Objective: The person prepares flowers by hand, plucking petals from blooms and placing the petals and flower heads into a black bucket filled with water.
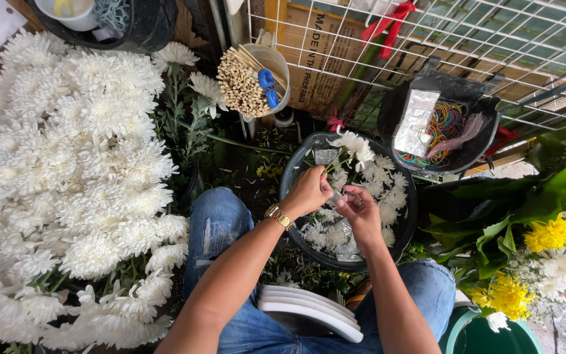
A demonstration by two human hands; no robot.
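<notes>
Left hand [308, 190] is up over the black basin [299, 231], fingers closed around the green stem of a white flower [355, 148], bloom pointing away toward the far rim. A gold wristwatch [279, 216] sits on that wrist. Right hand [360, 208] is just beside it, fingertips pinched together on something small at the stem's lower end; what exactly it pinches is too small to tell. Both hands hover above the basin, not resting on it.

Below them the basin holds a loose heap of cut white flower heads [388, 187]. The person sits with knees in blue jeans [216, 226] on either side of it, a white stool edge [309, 308] showing between the legs.

Further out: a big bank of white chrysanthemums [67, 177] on the left, a cup of wooden sticks [244, 82] with blue-handled scissors [268, 87] beyond the basin, a black tub of coloured rubber bands [443, 124] at the right under a wire rack [466, 39], and yellow flowers [551, 233] with broad green leaves at the far right.

The risk here, as I judge it: the stem looks thin, and a hard pinch or twist from the right hand could snap it or shake petals loose. With hands this close together, a slip could also drop the bloom into the heap.
</notes>
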